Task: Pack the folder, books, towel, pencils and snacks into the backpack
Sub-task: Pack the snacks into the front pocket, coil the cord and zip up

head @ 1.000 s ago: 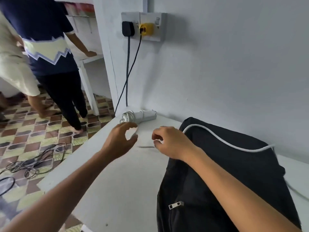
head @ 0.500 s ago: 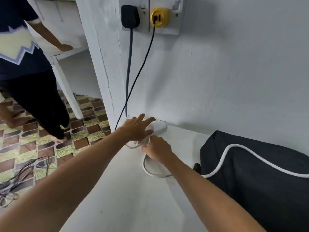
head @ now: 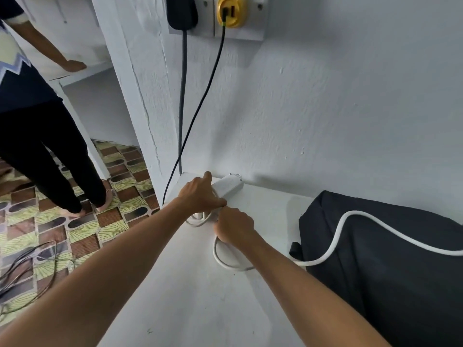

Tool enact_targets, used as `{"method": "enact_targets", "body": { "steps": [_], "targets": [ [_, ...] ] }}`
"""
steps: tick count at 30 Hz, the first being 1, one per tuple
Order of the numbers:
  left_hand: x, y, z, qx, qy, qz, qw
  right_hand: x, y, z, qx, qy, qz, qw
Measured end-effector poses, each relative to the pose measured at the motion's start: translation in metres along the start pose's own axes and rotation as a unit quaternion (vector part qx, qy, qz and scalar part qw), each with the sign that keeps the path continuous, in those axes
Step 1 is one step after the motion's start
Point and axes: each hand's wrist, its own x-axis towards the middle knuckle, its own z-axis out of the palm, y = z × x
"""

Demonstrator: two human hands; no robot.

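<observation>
Both hands now at white device in surface corner, forward from a second ago. Left hand curls over device's coiled cord end; right hand pinches white cord, which trails across backpack right of device. Likely clearing cord off backpack; packing not begun, no items visible.
</observation>
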Motion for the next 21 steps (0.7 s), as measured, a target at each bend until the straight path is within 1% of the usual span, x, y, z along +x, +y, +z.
{"method": "enact_targets", "body": {
  "steps": [3,5,8,9,10,11,12,13,14,15,16,18,20,21],
  "targets": [
    [-0.001,0.002,-0.003,-0.005,-0.048,-0.01,0.999,-0.009,0.001,-0.009,-0.034,-0.006,-0.015,0.999],
    [-0.005,0.004,-0.009,-0.026,-0.069,-0.013,0.997,-0.018,0.003,-0.019,-0.037,-0.008,-0.03,0.999],
    [-0.015,0.001,-0.024,-0.087,-0.091,-0.019,0.992,-0.031,0.01,-0.042,0.012,0.005,-0.03,0.999],
    [-0.019,-0.002,-0.031,-0.121,-0.101,-0.022,0.987,-0.033,0.014,-0.05,0.048,0.006,-0.018,0.999],
    [-0.024,-0.003,-0.039,-0.155,-0.105,-0.021,0.982,-0.036,0.017,-0.058,0.112,0.0,-0.001,0.994],
    [-0.03,-0.004,-0.047,-0.183,-0.106,-0.017,0.977,-0.041,0.019,-0.067,0.209,-0.015,0.026,0.977],
    [-0.035,-0.003,-0.055,-0.202,-0.1,-0.013,0.974,-0.047,0.019,-0.076,0.323,-0.04,0.053,0.944],
    [-0.038,-0.001,-0.061,-0.21,-0.089,-0.006,0.974,-0.054,0.018,-0.086,0.431,-0.074,0.079,0.896],
    [-0.04,0.003,-0.066,-0.205,-0.071,0.006,0.976,-0.062,0.016,-0.094,0.513,-0.113,0.092,0.846],
    [-0.042,0.007,-0.071,-0.182,-0.044,0.026,0.982,-0.071,0.014,-0.102,0.548,-0.148,0.091,0.818],
    [-0.044,0.012,-0.074,-0.143,-0.008,0.047,0.989,-0.08,0.011,-0.108,0.549,-0.18,0.08,0.812],
    [-0.05,0.018,-0.081,-0.052,0.072,0.079,0.993,-0.1,0.008,-0.115,0.516,-0.234,0.05,0.822],
    [-0.053,0.017,-0.087,0.0,0.127,0.104,0.986,-0.117,0.008,-0.122,0.463,-0.262,0.022,0.846],
    [-0.055,0.015,-0.089,0.019,0.138,0.12,0.983,-0.125,0.009,-0.127,0.42,-0.258,0.0,0.87]
  ]
}}
